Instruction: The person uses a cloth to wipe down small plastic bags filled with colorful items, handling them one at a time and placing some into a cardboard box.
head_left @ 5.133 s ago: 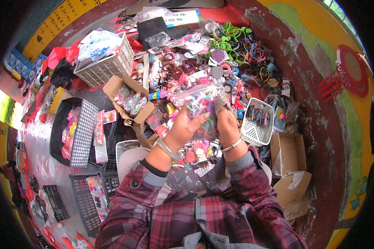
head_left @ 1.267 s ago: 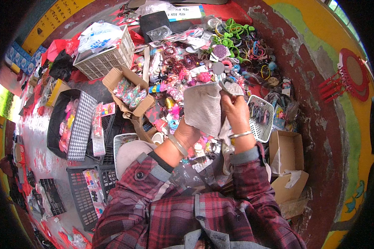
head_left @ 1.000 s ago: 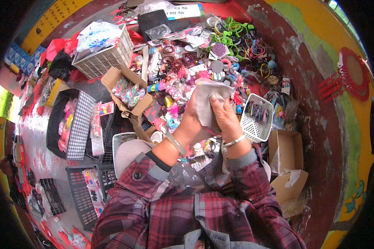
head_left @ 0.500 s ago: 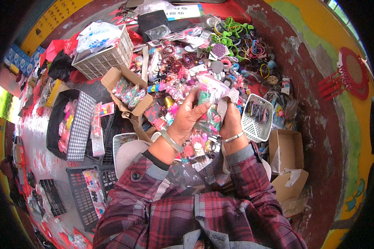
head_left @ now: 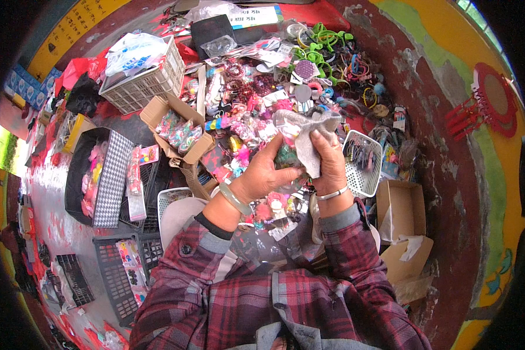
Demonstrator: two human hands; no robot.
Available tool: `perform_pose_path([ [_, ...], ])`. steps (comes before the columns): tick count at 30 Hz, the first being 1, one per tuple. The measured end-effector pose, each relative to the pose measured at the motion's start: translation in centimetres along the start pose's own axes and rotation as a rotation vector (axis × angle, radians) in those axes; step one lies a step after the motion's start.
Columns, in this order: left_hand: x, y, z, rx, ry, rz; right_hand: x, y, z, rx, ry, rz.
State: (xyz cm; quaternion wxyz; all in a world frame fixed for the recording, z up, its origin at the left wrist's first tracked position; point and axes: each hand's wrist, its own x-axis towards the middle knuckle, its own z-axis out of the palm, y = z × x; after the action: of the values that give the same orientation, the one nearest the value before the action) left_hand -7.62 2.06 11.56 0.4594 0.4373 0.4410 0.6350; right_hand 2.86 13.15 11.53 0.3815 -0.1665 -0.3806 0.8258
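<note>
As your left hand [head_left: 261, 174] apparently steadied the plastic bag [head_left: 286, 155] between thumb and fingers, your right hand [head_left: 332, 164] pinched grey cloth [head_left: 307, 153] against it.

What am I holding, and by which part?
The right hand holds a grey cloth by its right side; the left hand, a clear bag by its left.

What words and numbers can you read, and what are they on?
I won't copy words out, but writing shows here:
Yellow wall band: small black characters.
White-and-blue sheet: larger dark characters.
White plastic bag: blue marks, too blurred to read.
Grey cloth being held: none visible.
</note>
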Motion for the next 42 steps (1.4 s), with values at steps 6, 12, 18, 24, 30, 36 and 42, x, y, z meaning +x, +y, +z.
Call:
perform_pose_path([
  [6,0.2,-0.9,0.2,-0.046,0.018,0.022,0.3,0.5,-0.9,0.101,0.155,0.018],
  [12,0.0,-0.4,-0.7,-0.209,-0.037,-0.049,0.6,-0.3,-1.7,0.195,0.140,0.081],
  [18,0.0,0.2,-1.0,-0.220,-0.015,-0.097,0.7,-0.4,-2.2,0.128,0.135,0.062],
  [24,-1.0,2.1,-2.2,-0.228,0.005,-0.136,1.1,-3.9,-2.6,0.172,-0.119,-0.040],
  [30,-1.0,1.5,-3.9,-0.007,-0.244,-0.229,-1.1,-2.3,-3.5,0.024,-0.328,0.178],
  [36,-1.2,0.7,-4.2,0.182,-0.354,-0.290,-1.8,0.1,-2.4,-0.120,-0.451,0.207],
  [42,-1.2,0.9,-4.3,0.037,-0.300,-0.260,-2.0,-1.0,-0.4,-0.373,-0.443,0.270],
])
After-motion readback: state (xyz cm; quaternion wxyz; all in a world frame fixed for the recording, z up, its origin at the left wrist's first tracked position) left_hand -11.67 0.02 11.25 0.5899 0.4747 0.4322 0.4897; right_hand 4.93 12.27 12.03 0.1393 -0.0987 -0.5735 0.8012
